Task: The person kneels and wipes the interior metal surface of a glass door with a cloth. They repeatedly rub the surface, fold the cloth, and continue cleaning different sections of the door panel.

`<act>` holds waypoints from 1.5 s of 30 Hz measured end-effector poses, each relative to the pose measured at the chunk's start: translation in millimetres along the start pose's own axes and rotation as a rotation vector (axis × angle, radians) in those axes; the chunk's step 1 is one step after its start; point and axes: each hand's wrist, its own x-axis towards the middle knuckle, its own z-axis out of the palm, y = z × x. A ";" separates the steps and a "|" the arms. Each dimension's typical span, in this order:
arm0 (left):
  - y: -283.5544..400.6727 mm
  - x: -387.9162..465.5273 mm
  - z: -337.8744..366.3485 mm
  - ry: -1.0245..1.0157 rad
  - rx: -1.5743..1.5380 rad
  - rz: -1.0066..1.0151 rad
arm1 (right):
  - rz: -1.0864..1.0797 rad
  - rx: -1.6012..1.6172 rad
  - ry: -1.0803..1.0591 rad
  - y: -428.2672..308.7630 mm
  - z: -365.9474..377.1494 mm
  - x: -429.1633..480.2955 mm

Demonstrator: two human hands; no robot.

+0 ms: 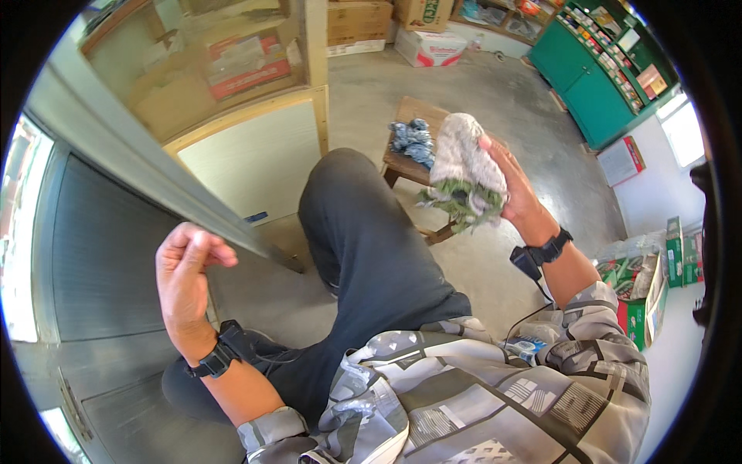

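Note:
My right hand (513, 182) grips a bundled whitish-grey fabric piece (461, 145), perhaps a knitted work glove, with a ragged green edge (466, 200) hanging at its lower end. It is held up in front of a low wooden stool (420, 108). On the stool lies a crumpled blue-grey cloth (412, 141), just left of the bundle in view. My left hand (188, 269) is raised beside the edge of a grey door (191, 194), fingers curled in against the thumb. No object shows in it.
A wood-framed cabinet (319, 122) with glass stands front left. Cardboard boxes (359, 26) and a white-and-red carton (432, 47) sit at the back. A green cabinet (585, 78) with small packages stands far right. Near my right elbow is an open green-and-red carton (637, 313).

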 end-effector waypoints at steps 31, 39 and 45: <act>140.4 -132.7 68.6 0.755 -0.310 -0.118 | 0.628 0.446 -0.616 67.0 295.1 -62.8; 131.9 -103.5 102.5 0.424 0.341 0.196 | 0.483 0.387 -0.436 103.2 293.0 -42.4; 84.8 -107.3 147.3 0.248 1.157 0.410 | 0.507 0.539 -0.539 121.6 276.0 -22.1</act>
